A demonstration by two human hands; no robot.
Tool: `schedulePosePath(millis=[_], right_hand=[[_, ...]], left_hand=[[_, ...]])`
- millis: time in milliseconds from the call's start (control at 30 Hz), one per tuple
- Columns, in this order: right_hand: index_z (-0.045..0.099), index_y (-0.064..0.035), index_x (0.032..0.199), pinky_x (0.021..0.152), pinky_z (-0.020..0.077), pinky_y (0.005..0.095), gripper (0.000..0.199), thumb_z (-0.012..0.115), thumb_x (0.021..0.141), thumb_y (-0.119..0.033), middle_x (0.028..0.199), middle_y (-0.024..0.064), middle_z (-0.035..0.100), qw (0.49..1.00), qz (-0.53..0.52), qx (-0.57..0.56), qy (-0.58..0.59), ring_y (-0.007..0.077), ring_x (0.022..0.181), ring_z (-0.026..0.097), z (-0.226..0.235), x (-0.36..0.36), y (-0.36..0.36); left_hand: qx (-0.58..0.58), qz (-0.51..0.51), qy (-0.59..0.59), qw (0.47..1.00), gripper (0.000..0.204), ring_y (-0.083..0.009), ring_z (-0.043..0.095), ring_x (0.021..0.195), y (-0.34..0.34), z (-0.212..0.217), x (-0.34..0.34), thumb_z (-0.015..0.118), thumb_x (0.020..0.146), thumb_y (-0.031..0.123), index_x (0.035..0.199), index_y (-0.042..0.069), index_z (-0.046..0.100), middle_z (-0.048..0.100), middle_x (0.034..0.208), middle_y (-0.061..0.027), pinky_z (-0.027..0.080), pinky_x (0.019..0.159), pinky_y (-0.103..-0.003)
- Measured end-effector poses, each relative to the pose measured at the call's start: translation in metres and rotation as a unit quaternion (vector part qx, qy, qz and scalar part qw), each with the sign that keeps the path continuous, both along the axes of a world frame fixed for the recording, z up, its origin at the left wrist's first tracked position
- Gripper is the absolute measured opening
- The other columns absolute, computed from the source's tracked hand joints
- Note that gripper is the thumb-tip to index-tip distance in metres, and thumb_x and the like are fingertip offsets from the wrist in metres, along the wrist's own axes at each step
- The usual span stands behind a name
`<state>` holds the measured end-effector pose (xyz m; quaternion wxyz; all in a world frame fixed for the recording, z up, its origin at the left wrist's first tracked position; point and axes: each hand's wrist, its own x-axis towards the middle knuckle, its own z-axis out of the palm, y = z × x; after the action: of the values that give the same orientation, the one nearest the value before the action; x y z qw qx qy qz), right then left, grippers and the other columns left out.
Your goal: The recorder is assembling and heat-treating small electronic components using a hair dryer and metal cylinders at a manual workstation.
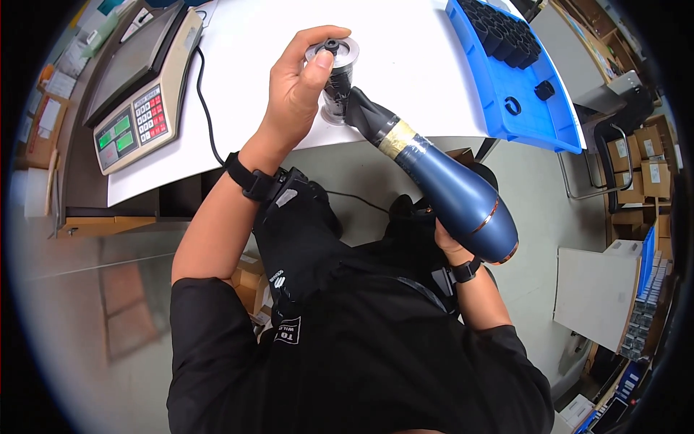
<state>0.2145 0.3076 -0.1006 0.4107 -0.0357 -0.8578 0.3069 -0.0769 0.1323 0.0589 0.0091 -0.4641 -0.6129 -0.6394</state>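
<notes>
My left hand [293, 90] is closed round a spool-shaped fixture [348, 53] at the table's near edge. The fixture has clear round flanges at top and bottom, a dark bolt head in the top, and black material round its middle. My thumb presses on the top flange. My right hand [450, 244] holds a dark blue hair dryer [452, 184], its fingers mostly hidden beneath the body. The dryer's flat black nozzle [369, 117], bound with yellowish tape, points at the black middle of the fixture, touching or very close; I cannot tell which.
A counting scale [148, 108] with lit green displays stands on the left, its black cable [205, 108] running across the white tabletop [405, 65]. At the right is a blue tray [531, 119] with many black rings. Cardboard boxes [643, 163] are stacked farther right.
</notes>
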Motion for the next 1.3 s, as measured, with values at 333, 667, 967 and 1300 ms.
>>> schedulePosePath(millis=[333,667,967,1300], right_hand=[[0.046,-0.0039,0.151,0.117,0.0359,0.0475,0.062,0.064,0.097,-0.026,0.152,0.0159,0.049,0.996,0.025,-0.080,-0.032,0.0341,0.140,0.046,-0.007,0.003,0.002],[0.044,0.0011,0.148,0.111,0.0432,0.0420,0.059,0.064,0.100,-0.028,0.145,0.0155,0.053,0.686,0.129,-0.684,0.210,0.0293,0.133,0.053,0.001,-0.001,-0.016],[0.041,-0.0001,0.152,0.115,0.0408,0.0421,0.061,0.056,0.104,-0.035,0.150,0.0172,0.050,0.998,0.044,-0.032,-0.026,0.0309,0.138,0.050,-0.032,0.009,0.028],[0.061,0.0032,0.131,0.089,0.0564,0.0323,0.044,0.071,0.096,-0.021,0.119,0.0161,0.070,0.896,0.208,-0.364,-0.148,0.0220,0.103,0.070,0.042,-0.007,0.002]], left_hand=[[0.003,-0.015,-0.032,0.999,0.050,-0.0131,0.057,0.104,0.000,0.001,0.004,0.049,0.101,0.045,0.134,0.009,0.062,0.065,0.113,-0.0049,0.043,0.096,-0.030],[0.013,-0.008,-0.017,1.000,0.052,-0.0134,0.058,0.104,0.001,0.000,0.002,0.050,0.100,0.046,0.134,0.009,0.062,0.065,0.113,-0.0050,0.044,0.097,-0.031],[-0.002,-0.010,-0.016,1.000,0.051,-0.0143,0.057,0.107,-0.001,0.001,0.002,0.049,0.100,0.046,0.134,0.009,0.062,0.065,0.117,-0.0059,0.042,0.099,-0.031],[-0.002,0.006,0.000,1.000,0.051,-0.0162,0.058,0.110,0.000,-0.001,0.001,0.047,0.100,0.046,0.133,0.009,0.062,0.066,0.119,-0.0077,0.042,0.101,-0.034]])
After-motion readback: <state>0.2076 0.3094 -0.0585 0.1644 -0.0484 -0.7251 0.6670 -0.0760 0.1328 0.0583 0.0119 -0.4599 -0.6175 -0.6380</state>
